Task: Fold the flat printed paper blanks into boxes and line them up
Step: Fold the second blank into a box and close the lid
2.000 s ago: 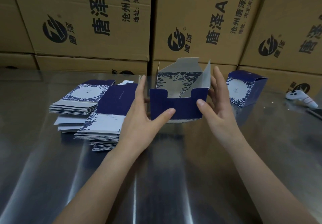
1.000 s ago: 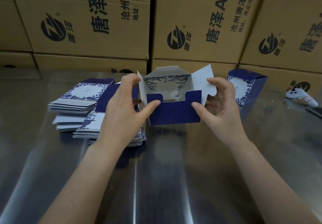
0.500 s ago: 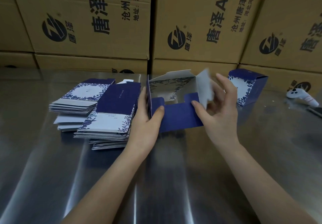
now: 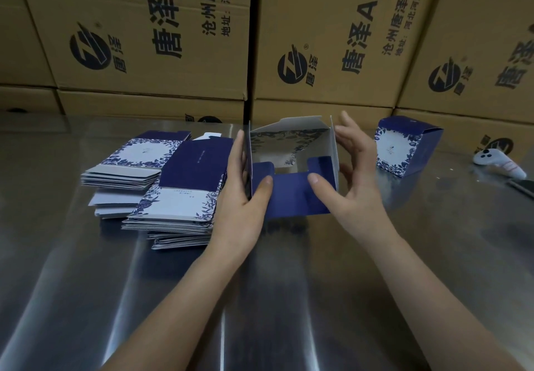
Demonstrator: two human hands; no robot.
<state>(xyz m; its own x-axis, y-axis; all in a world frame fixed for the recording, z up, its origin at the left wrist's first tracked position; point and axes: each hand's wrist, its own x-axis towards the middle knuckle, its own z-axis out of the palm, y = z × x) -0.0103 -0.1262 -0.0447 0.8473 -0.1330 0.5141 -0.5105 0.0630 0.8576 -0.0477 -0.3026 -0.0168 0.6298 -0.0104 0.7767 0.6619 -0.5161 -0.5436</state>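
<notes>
– Cartons [image 4: 144, 38] of brown corrugated board at the back, brushed steel table [image 4: 86, 284] below.
– And the paper?
– Flat blanks [image 4: 185, 197] stacked at left, navy with white floral panels. The half-folded box [image 4: 291, 194] sits mid-table, top open, pale inside.
– Fingers?
– Left hand [image 4: 239, 197]: fingers straight, together on its left wall, thumb on the navy front. Right hand [image 4: 355, 180]: fingers spread beside the right flap, thumb on the front.

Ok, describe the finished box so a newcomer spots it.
Follow the brown cartons to the far right of the steel table. The finished box stands there, beside a white controller. It alone is closed; the half-folded box gapes open and the blanks lie flat.
</notes>
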